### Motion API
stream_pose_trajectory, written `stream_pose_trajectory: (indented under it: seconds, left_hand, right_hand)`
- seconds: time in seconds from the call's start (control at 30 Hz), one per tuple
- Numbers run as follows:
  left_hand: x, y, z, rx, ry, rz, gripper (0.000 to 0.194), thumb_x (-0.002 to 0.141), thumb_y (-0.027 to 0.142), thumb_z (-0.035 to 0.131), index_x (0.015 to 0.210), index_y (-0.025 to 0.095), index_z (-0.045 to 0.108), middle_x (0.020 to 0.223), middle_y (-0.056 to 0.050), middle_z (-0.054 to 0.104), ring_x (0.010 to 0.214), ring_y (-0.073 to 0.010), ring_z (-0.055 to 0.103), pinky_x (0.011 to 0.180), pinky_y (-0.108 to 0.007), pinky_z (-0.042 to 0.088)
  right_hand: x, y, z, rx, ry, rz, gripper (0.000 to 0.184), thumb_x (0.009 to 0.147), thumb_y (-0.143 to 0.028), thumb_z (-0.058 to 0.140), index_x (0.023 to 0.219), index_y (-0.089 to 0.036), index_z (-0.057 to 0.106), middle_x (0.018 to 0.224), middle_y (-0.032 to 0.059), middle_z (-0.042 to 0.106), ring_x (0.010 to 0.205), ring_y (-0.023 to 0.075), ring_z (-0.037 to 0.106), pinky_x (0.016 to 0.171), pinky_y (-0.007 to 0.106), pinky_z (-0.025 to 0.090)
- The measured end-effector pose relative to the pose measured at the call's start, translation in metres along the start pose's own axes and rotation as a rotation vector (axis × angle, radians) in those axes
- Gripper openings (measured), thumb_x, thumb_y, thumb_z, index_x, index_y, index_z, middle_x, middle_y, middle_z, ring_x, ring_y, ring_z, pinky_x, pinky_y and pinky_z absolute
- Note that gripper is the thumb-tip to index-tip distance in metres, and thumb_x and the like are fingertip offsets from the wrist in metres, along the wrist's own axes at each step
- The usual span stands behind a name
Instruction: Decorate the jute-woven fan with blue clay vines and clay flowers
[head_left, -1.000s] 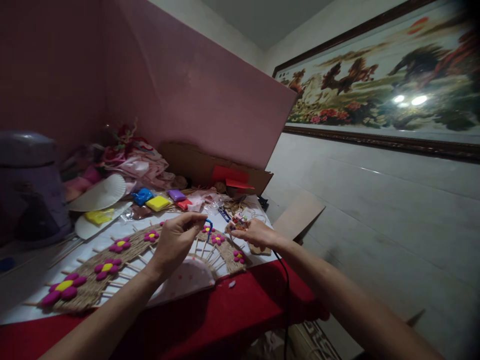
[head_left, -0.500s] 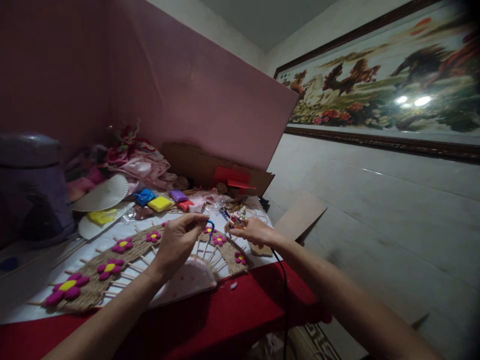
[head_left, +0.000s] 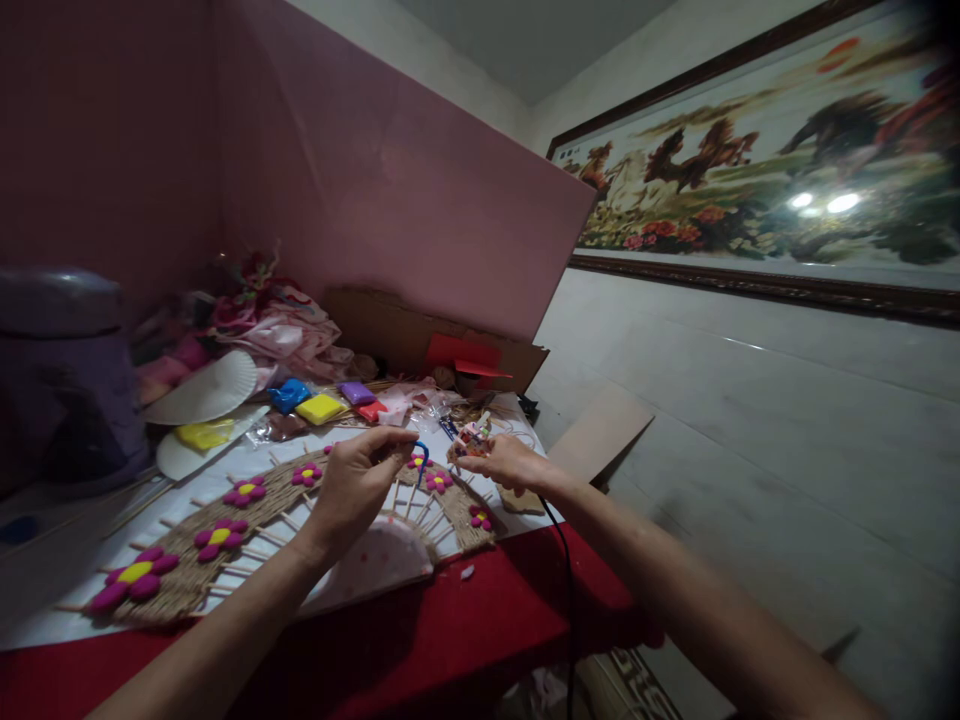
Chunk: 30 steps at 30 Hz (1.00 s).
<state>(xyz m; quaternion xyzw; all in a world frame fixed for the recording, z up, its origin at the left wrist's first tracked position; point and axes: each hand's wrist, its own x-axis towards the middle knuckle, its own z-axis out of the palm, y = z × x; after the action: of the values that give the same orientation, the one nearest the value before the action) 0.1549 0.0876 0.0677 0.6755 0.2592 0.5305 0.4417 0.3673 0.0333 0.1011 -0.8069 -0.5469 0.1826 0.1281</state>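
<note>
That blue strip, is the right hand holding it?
No, the blue strip hangs from the left hand, apart from the right hand.

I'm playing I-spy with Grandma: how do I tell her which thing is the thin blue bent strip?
Find the big arch of woven tan cord with magenta flowers, on the white-topped table. Over it, the person's left hand pinches a thin, bright blue strip bent like a hook. Unlike the shiny, lumpy blue packet farther back, it is slim and curved.

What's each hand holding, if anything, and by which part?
Left hand: a blue strip, by its upper end. Right hand: a multicoloured object; gripped part unclear.
</note>
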Motion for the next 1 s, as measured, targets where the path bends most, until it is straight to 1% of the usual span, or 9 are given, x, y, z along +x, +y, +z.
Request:
stream_pose_trajectory:
  seconds: [0.17, 0.3, 0.43, 0.53, 0.67, 0.77, 0.87, 1.0]
  left_hand:
    - [0.000, 0.004, -0.001, -0.003, 0.005, 0.004, 0.020, 0.071, 0.028, 0.063, 0.084, 0.016, 0.072, 0.071, -0.004, 0.069, 0.063, -0.0138, 0.058, 0.055, -0.024, 0.044]
    - [0.000, 0.004, 0.000, -0.007, 0.001, 0.005, 0.019, 0.071, 0.028, 0.064, 0.084, 0.017, 0.073, 0.072, -0.004, 0.070, 0.064, -0.0141, 0.059, 0.056, -0.023, 0.045]
    - [-0.001, 0.005, 0.001, -0.018, 0.011, 0.014, 0.018, 0.070, 0.027, 0.064, 0.082, 0.017, 0.073, 0.071, -0.005, 0.070, 0.063, -0.0146, 0.060, 0.054, -0.024, 0.046]
    - [-0.001, 0.005, 0.000, -0.016, 0.009, 0.007, 0.019, 0.070, 0.027, 0.064, 0.083, 0.016, 0.073, 0.072, -0.005, 0.070, 0.064, -0.0146, 0.060, 0.056, -0.024, 0.046]
    - [-0.001, 0.005, 0.000, 0.001, 0.004, 0.006, 0.022, 0.070, 0.030, 0.064, 0.084, 0.016, 0.073, 0.074, -0.005, 0.070, 0.066, -0.0154, 0.061, 0.057, -0.024, 0.046]
    - [-0.001, 0.005, -0.001, 0.025, 0.005, 0.009, 0.022, 0.071, 0.031, 0.064, 0.085, 0.016, 0.073, 0.074, -0.005, 0.070, 0.066, -0.0155, 0.061, 0.057, -0.024, 0.046]
    - [0.000, 0.005, 0.000, 0.029, 0.018, 0.012, 0.022, 0.070, 0.031, 0.064, 0.083, 0.016, 0.073, 0.074, -0.005, 0.071, 0.067, -0.0158, 0.062, 0.058, -0.024, 0.047]
    - [0.001, 0.003, 0.000, 0.021, 0.032, -0.003, 0.023, 0.068, 0.034, 0.066, 0.082, 0.017, 0.073, 0.075, -0.005, 0.072, 0.068, -0.0168, 0.062, 0.059, -0.025, 0.047]
  right_hand:
    - [0.002, 0.003, 0.001, -0.001, -0.002, -0.011, 0.049, 0.069, -0.066, 0.056, 0.066, -0.018, 0.055, 0.047, -0.0029, 0.048, 0.036, 0.0097, 0.047, 0.032, 0.020, 0.038]
    - [0.001, 0.004, 0.000, 0.049, -0.021, -0.031, 0.051, 0.071, -0.067, 0.053, 0.063, -0.017, 0.055, 0.042, -0.0044, 0.043, 0.033, 0.0083, 0.042, 0.030, 0.019, 0.035]
    - [-0.005, 0.004, -0.002, 0.153, -0.029, -0.066, 0.046, 0.073, -0.063, 0.054, 0.068, -0.017, 0.056, 0.043, -0.0059, 0.041, 0.032, 0.0069, 0.038, 0.028, 0.018, 0.034]
    - [-0.009, 0.009, -0.006, 0.230, 0.015, -0.076, 0.045, 0.076, -0.061, 0.052, 0.073, -0.016, 0.055, 0.044, -0.0067, 0.040, 0.033, 0.0059, 0.037, 0.029, 0.016, 0.032]
    - [-0.014, 0.029, -0.016, 0.308, 0.094, -0.112, 0.055, 0.078, -0.068, 0.043, 0.079, -0.015, 0.056, 0.044, -0.0082, 0.037, 0.033, 0.0054, 0.035, 0.030, 0.016, 0.033]
    - [-0.018, 0.050, -0.022, 0.324, 0.151, -0.094, 0.059, 0.077, -0.072, 0.039, 0.077, -0.014, 0.055, 0.045, -0.0080, 0.037, 0.033, 0.0051, 0.035, 0.032, 0.016, 0.034]
    - [-0.023, 0.070, -0.023, 0.316, 0.225, -0.058, 0.057, 0.078, -0.071, 0.039, 0.076, -0.015, 0.052, 0.048, -0.0064, 0.041, 0.035, 0.0059, 0.038, 0.032, 0.017, 0.034]
    - [-0.030, 0.094, -0.018, 0.292, 0.244, -0.031, 0.049, 0.083, -0.062, 0.039, 0.076, -0.016, 0.052, 0.053, -0.0038, 0.045, 0.041, 0.0087, 0.043, 0.037, 0.019, 0.036]
